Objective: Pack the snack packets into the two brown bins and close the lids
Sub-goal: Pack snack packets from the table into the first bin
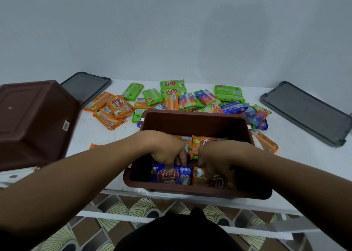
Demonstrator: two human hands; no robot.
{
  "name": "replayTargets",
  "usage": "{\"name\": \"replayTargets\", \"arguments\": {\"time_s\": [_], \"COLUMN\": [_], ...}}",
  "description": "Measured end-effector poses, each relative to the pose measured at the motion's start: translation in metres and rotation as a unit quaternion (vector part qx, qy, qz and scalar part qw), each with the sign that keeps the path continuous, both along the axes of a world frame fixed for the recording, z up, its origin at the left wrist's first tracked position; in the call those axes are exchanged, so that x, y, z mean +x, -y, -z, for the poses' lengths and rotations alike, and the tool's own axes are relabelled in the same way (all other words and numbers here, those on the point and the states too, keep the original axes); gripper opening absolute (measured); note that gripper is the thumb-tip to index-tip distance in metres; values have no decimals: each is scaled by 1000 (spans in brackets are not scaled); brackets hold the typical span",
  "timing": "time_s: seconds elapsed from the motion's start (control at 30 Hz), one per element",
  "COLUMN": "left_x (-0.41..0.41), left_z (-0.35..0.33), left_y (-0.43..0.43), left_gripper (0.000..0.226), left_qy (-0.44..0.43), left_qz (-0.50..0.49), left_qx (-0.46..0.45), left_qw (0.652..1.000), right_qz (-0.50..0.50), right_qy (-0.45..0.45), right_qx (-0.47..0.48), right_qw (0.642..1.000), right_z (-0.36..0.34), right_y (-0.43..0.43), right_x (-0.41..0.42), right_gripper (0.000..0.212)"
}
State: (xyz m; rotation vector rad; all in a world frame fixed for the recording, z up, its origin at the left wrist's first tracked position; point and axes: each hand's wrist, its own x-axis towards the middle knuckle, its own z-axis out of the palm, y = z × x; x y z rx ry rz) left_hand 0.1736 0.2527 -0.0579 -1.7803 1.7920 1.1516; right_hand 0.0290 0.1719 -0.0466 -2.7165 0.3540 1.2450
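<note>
Both hands are reaching into the open brown rectangular plastic bin (192, 121), which is sitting at the near edge of the white table (106, 134). The left hand (167, 151) is bending its fingers onto a blue snack packet (171, 177) on the bin floor, and the right hand (219, 157) likewise onto an orange snack packet (215, 182) just beside it; whether either is pinching, I cannot tell. Loose green, orange and rainbow packets (190, 98) are lying beyond the bin, and a second brown bin (36, 121) is resting upturned at the left
</note>
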Motion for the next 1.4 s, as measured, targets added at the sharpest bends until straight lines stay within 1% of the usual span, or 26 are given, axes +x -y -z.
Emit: {"name": "replayTargets", "arguments": {"time_s": [0.07, 0.1, 0.13, 0.2, 0.27, 0.33, 0.4, 0.5, 0.6, 0.7, 0.87, 1.07, 1.17, 1.27, 1.33, 1.4], "left_x": [6, 10, 13, 22, 30, 40, 55, 82, 109, 136, 175, 224, 249, 274, 294, 311], "left_z": [-6, -11, -17, -30, -43, -55, -66, -81, -90, -93, -88, -72, -60, -48, -36, -26], "left_y": [0, 1, 1, 3, 4, 4, 2, -3, -8, -12, -16, -23, -27, -31, -32, -33], "left_gripper": [46, 39, 30, 13, 4, 5, 6, 9, 9, 9, 9, 3, 7, 8, 10, 15], "left_qy": [-7, -22, -42, -67, -83, -100, -101, -82, -77, -53, -25, 2, 46, 122, 170, 214], "left_qz": [-3, -12, -24, -49, -76, -110, -145, -173, -196, -201, -203, -216, -214, -198, -214, -227], "left_qx": [-40, -76, -119, -203, -272, -314, -347, -404, -418, -422, -408, -365, -332, -296, -291, -280], "left_qw": [999, 997, 992, 976, 956, 938, 921, 894, 883, 882, 890, 906, 918, 926, 917, 908], "right_qz": [39, 57, 72, 98, 122, 151, 169, 166, 161, 166, 177, 155, 149, 143, 142, 148], "right_qy": [22, 52, 92, 184, 279, 354, 409, 463, 466, 460, 453, 427, 412, 391, 378, 364], "right_qx": [15, 29, 45, 62, 67, 78, 81, 63, 46, 44, 46, 33, 27, 24, 30, 43], "right_qw": [999, 997, 992, 976, 950, 920, 893, 869, 869, 871, 873, 890, 899, 909, 914, 918], "right_z": [-7, -13, -19, -34, -47, -57, -65, -72, -74, -73, -65, -46, -33, -23, -19, -14], "right_y": [5, 9, 13, 21, 29, 34, 37, 40, 42, 42, 39, 28, 22, 15, 9, 3], "right_x": [2, 4, 7, 14, 21, 30, 41, 60, 79, 100, 138, 187, 211, 237, 255, 271], "right_gripper": [43, 42, 37, 19, 14, 13, 10, 9, 7, 8, 8, 14, 16, 12, 8, 9]}}
